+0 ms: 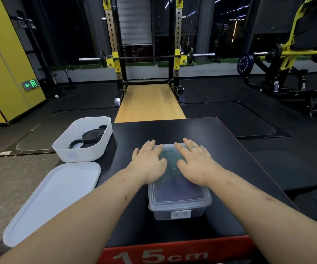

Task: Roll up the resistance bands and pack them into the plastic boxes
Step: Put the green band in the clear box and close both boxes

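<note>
Both our hands are flat on the lid (pixel 178 194) of the clear box (pixel 179 210), mid tabletop (pixel 201 130). Left hand (pixel 148 163) is on the lid's far-left part and right hand (pixel 194 162) on its far-right part, thumbs pointing inward with a gap between them. Fingers (pixel 150 144) are straight and slightly spread, pressing down, gripping nothing; the tips reach the lid's far edge.

The lid is seated on the box. Contents show through as a dark green-purple mass, probably bands, but it's too blurred for us to confirm. There's a white sticker (pixel 180 214) on the near wall, text unreadable.

The white box (pixel 81 151) is open at the tabletop's far-left corner. The rolled bands (pixel 92 136) inside are black coils, one large, with smaller ones beside it. Its loose lid (pixel 58 197) lies flat just in front of it on the near-left, apart from the clear box.

Beyond are a yellow rack (pixel 115 54) and a barbell (pixel 146 57).
</note>
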A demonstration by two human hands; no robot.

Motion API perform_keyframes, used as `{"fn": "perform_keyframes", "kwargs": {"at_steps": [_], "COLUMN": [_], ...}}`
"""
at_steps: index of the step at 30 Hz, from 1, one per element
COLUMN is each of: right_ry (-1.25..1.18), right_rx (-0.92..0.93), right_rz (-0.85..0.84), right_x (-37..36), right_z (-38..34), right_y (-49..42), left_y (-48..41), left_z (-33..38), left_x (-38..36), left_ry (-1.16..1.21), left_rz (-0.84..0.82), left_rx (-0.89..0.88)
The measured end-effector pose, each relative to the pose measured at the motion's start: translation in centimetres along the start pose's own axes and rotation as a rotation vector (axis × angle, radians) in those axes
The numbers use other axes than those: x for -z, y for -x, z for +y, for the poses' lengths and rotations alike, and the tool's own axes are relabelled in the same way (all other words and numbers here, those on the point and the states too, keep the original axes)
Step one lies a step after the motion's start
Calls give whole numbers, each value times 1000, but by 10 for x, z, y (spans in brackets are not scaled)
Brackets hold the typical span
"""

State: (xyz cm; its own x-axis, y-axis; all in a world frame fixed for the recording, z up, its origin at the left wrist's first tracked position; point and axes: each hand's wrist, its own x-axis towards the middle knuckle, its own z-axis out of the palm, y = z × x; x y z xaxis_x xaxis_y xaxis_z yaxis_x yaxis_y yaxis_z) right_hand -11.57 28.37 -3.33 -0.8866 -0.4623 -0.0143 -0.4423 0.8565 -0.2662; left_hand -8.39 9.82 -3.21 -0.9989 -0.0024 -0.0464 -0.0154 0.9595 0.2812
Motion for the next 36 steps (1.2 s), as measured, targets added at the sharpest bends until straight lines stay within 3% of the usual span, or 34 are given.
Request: {"fn": "perform_keyframes", "kwargs": {"at_steps": [6,26,36], "right_ry": [21,-114,1], "right_rx": [10,21,63], "right_rz": [-43,-43,27], "right_x": [-3,-8,-24], "right_z": [-6,-5,-4], "right_y": [42,57,71], "left_y": [48,66,79], "left_z": [11,8,1], "left_x": [-5,-16,-34], "left_ry": [-111,-52,-107], "left_rz": [-35,-26,23], "left_rx": [-77,-97,-136]}}
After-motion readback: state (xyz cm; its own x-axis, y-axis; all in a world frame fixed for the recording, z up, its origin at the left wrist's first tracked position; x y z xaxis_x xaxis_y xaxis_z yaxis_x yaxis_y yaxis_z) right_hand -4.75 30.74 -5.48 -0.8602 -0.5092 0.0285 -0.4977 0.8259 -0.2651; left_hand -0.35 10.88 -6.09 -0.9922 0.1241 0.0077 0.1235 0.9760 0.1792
